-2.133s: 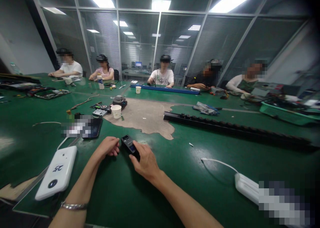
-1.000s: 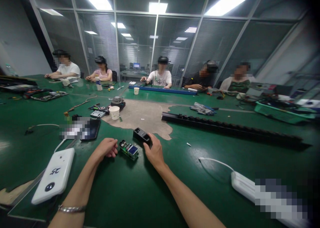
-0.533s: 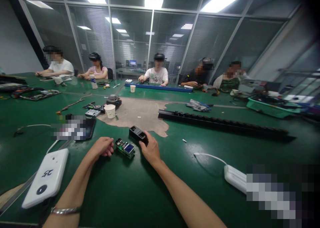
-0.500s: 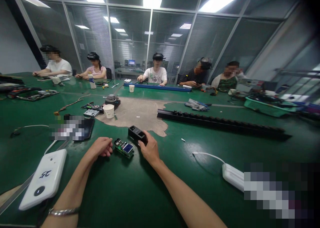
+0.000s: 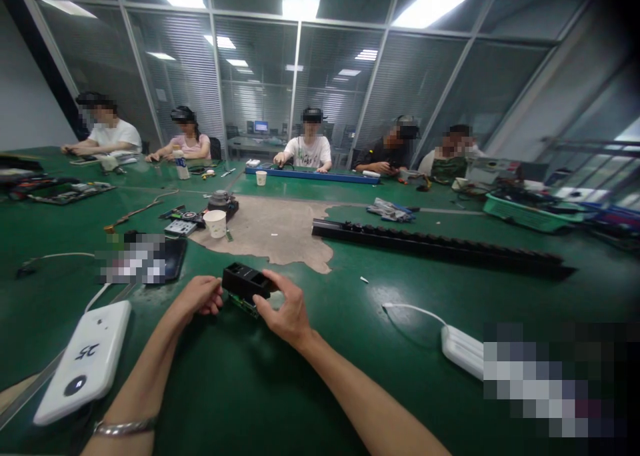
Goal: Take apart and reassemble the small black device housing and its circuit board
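Observation:
My right hand grips the right end of a black plastic housing with rectangular cutouts, thumb in front and fingers behind. Beneath the housing a green circuit board shows only along its lower edge; its small screen is covered. I cannot tell whether the housing is seated on the board or just over it. Close by the left end of both parts, my left hand is closed with curled fingers. What it pinches, if anything, is hidden.
A white power bank lies at left, and a white device with a cable at right. Ahead are a paper cup, a long black strip, gloves and a green basket. Several people sit across the green table.
My right hand has brought the black housing left, over the circuit board, covering its screen. My left hand has stayed beside the board, fingers curled.

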`<state>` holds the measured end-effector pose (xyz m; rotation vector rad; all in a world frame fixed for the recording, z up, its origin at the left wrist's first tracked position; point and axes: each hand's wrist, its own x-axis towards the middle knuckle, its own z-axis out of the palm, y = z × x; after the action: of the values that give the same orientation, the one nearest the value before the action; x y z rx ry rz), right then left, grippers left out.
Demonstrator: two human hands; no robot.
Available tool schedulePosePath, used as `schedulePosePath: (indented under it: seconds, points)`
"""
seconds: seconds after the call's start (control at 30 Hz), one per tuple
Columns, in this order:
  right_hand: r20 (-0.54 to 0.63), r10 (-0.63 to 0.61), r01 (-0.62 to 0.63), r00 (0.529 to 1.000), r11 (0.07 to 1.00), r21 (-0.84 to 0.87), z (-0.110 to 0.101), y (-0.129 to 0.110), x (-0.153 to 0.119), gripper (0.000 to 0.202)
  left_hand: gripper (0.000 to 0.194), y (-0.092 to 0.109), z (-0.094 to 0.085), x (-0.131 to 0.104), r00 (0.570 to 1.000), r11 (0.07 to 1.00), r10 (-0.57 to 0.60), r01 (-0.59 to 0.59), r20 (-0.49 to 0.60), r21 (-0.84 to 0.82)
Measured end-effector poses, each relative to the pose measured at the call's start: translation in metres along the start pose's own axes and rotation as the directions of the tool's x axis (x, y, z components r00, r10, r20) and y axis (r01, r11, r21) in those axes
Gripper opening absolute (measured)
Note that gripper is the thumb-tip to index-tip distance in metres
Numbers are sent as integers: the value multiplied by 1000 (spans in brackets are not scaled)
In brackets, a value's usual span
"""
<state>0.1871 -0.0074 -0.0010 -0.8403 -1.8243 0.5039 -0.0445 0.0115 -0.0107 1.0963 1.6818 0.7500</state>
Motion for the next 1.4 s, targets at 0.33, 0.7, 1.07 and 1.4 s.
schedulePosePath:
  seconds: [0.33, 0.7, 1.07, 1.4]
  points:
    - [84, -116, 126, 990, 984, -128, 5, 5, -6, 47, 34, 2, 0, -1, 997, 998, 10, -5, -74, 61]
    - [219, -98, 141, 971, 972, -187, 3, 12, -9, 53, 46, -3, -3, 3, 999, 1000, 20, -20, -32, 18]
    - [210, -76, 112, 975, 980, -167, 9, 17, -12, 54, 41, -3, -1, 2, 1000, 999, 7, -7, -14, -38]
    - [-93, 162, -157, 982, 986, 63, 1, 22, 2, 48, 38, -1, 0, 1, 999, 999, -6, 7, -34, 33]
